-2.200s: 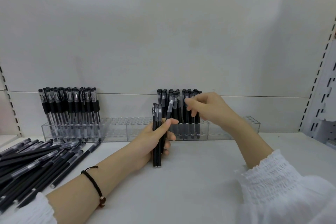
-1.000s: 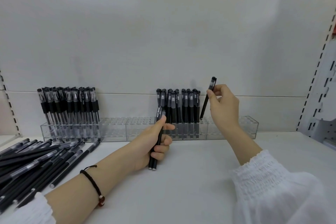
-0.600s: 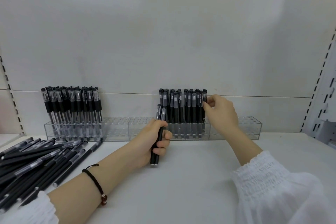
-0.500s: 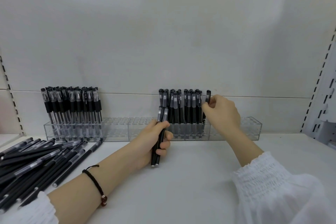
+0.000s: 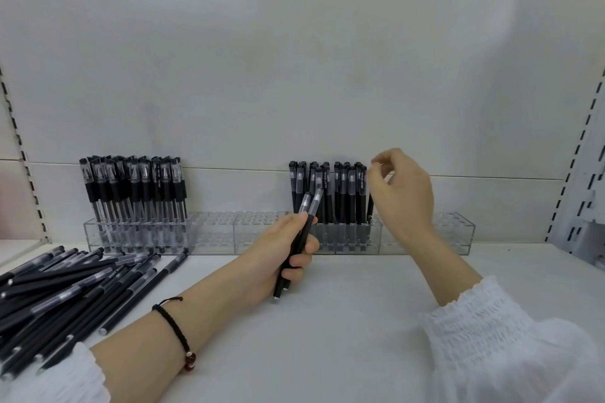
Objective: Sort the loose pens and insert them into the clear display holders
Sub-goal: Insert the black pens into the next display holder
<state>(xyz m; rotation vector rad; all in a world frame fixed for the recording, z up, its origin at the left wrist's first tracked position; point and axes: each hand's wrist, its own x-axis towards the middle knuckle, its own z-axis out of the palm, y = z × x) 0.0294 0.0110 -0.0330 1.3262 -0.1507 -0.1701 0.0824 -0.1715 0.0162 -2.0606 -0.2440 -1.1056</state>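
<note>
White shelf [image 5: 360, 321], clear holders [image 5: 235, 232], upright black pens [image 5: 340, 193]

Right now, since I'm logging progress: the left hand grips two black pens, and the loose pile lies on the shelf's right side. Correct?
No. In the head view the loose pile lies on the left side of the shelf; the left hand does grip two black pens.
</note>
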